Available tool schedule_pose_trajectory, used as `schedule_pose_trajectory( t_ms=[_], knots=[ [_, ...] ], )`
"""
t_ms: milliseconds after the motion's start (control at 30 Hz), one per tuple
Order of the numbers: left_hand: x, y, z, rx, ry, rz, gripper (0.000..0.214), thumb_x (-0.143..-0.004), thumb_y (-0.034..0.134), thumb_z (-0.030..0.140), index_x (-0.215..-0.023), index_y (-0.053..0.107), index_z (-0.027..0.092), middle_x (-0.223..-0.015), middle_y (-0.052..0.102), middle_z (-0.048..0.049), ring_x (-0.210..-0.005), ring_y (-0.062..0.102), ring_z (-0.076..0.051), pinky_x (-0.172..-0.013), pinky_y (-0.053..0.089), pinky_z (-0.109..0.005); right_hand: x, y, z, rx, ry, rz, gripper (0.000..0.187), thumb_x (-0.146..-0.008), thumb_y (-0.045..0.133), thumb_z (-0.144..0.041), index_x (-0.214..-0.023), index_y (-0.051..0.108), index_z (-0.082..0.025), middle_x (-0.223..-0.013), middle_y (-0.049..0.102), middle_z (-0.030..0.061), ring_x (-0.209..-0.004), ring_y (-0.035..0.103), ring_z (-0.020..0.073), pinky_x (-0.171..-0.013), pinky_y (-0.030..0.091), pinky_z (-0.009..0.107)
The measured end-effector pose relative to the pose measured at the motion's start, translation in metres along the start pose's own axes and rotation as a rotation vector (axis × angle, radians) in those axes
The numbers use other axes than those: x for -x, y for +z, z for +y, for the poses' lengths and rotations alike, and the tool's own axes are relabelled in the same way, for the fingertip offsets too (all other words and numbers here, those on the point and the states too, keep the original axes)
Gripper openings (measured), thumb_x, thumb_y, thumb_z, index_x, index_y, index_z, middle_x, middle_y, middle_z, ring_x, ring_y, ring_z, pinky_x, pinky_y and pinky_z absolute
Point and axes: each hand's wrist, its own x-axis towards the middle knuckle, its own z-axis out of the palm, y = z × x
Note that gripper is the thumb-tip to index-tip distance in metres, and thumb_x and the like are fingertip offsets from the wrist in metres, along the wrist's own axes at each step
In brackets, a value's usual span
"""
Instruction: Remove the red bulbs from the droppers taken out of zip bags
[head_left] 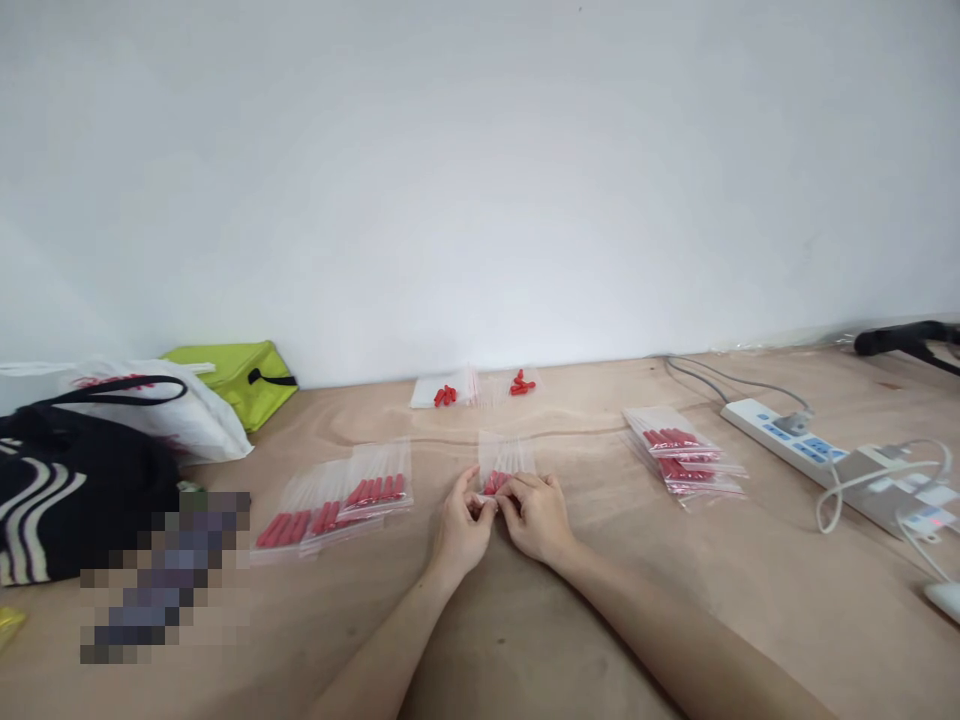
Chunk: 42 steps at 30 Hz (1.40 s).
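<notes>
A small clear zip-lock bag with red stick-like pieces in it lies on the wooden table in front of me. My left hand pinches its near edge between thumb and finger. Close beside it, my right hand is closed on the same edge, its fingers covering part of the red pieces. To the left lie several overlapping filled bags. More filled bags are stacked in a pile on the right. Loose red pieces rest at the back on flat bags.
A white power strip with plugs and cables runs along the right. On the left are a black bag, a white plastic bag and a lime-green bag. A blurred-out item lies front left. The wall stands behind.
</notes>
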Motion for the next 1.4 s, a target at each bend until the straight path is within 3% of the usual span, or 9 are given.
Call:
schedule_pose_trajectory(
  t_ms=[300, 533, 667, 800, 900, 967, 1067, 1267, 1400],
  knots=[
    [0.005, 0.001, 0.002, -0.054, 0.011, -0.012, 0.06, -0.066, 0.048, 0.015, -0.125, 0.036, 0.008, -0.05, 0.045, 0.0085, -0.047, 0.043, -0.009, -0.051, 0.036, -0.021, 0.0, 0.0, 0.003, -0.055, 0.078, 0.076, 0.017, -0.081, 0.046, -0.018, -0.071, 0.059, -0.021, -0.072, 0.062, -0.0013, -0.068, 0.054, 0.0119, -0.065, 0.025, 0.027],
    [0.012, -0.014, 0.004, -0.116, 0.204, 0.054, 0.04, -0.074, 0.045, 0.025, -0.112, 0.049, 0.012, -0.051, 0.039, 0.0063, -0.05, 0.043, -0.011, -0.053, 0.039, -0.023, 0.002, -0.004, 0.022, -0.17, -0.364, 0.016, 0.022, -0.083, 0.039, -0.012, -0.084, 0.059, -0.02, -0.08, 0.062, 0.0025, -0.076, 0.053, 0.0133, -0.069, 0.033, 0.026],
    [0.004, -0.032, -0.001, -0.389, 0.466, 0.164, 0.029, -0.077, 0.046, 0.033, -0.098, 0.059, 0.017, -0.075, 0.056, -0.004, -0.076, 0.054, -0.018, -0.073, 0.043, -0.035, 0.004, -0.013, 0.037, -0.185, -0.508, -0.053, 0.028, -0.078, 0.038, -0.006, -0.087, 0.059, -0.022, -0.083, 0.063, 0.0025, -0.079, 0.053, 0.0137, -0.072, 0.034, 0.027],
    [-0.006, -0.036, -0.011, -0.586, 0.606, 0.006, 0.038, -0.076, 0.052, 0.035, -0.112, 0.055, 0.022, -0.118, 0.051, -0.0088, -0.112, 0.043, -0.026, -0.093, 0.035, -0.045, 0.003, -0.016, 0.046, -0.145, -0.325, 0.008, 0.02, -0.072, 0.046, -0.007, -0.078, 0.059, -0.022, -0.08, 0.061, 0.001, -0.078, 0.052, 0.0145, -0.072, 0.034, 0.028],
    [-0.008, -0.033, -0.016, -0.627, 0.591, -0.137, 0.037, -0.078, 0.05, 0.033, -0.114, 0.053, 0.024, -0.12, 0.051, -0.0068, -0.113, 0.043, -0.024, -0.095, 0.035, -0.045, 0.001, -0.012, 0.049, -0.1, -0.081, 0.147, 0.003, -0.07, 0.055, -0.017, -0.071, 0.057, -0.019, -0.073, 0.058, 0.0017, -0.072, 0.051, 0.0156, -0.068, 0.034, 0.029],
    [-0.007, -0.031, -0.016, -0.605, 0.568, -0.152, 0.031, -0.08, 0.047, 0.031, -0.109, 0.056, 0.024, -0.114, 0.055, -0.0057, -0.108, 0.047, -0.022, -0.092, 0.038, -0.042, 0.0, -0.01, 0.049, -0.1, -0.022, 0.176, 0.008, -0.07, 0.058, -0.024, -0.064, 0.055, -0.018, -0.066, 0.056, 0.0011, -0.068, 0.05, 0.0155, -0.066, 0.034, 0.028],
    [-0.006, -0.031, -0.015, -0.585, 0.541, -0.103, 0.025, -0.083, 0.043, 0.028, -0.1, 0.061, 0.023, -0.103, 0.06, -0.0047, -0.098, 0.051, -0.02, -0.087, 0.041, -0.039, -0.001, -0.011, 0.047, -0.137, -0.054, 0.116, 0.014, -0.074, 0.057, -0.028, -0.062, 0.059, -0.02, -0.062, 0.057, -0.0005, -0.065, 0.051, 0.0137, -0.066, 0.035, 0.027],
    [-0.007, -0.031, -0.016, -0.607, 0.492, -0.053, 0.027, -0.078, 0.05, 0.028, -0.102, 0.06, 0.02, -0.091, 0.058, -0.0066, -0.089, 0.051, -0.021, -0.08, 0.043, -0.038, -0.002, -0.02, 0.043, -0.183, -0.146, -0.143, 0.017, -0.08, 0.053, -0.033, -0.091, 0.065, -0.027, -0.082, 0.065, 0.0015, -0.079, 0.054, 0.016, -0.074, 0.034, 0.03],
    [-0.007, -0.032, -0.014, -0.629, 0.432, -0.018, 0.037, -0.074, 0.055, 0.033, -0.108, 0.057, 0.018, -0.083, 0.058, -0.0066, -0.083, 0.053, -0.022, -0.077, 0.043, -0.037, -0.001, -0.022, 0.043, -0.167, -0.162, -0.166, 0.03, -0.074, 0.061, -0.039, -0.101, 0.062, -0.029, -0.083, 0.064, 0.0005, -0.078, 0.054, 0.0158, -0.076, 0.032, 0.032]
  ],
)
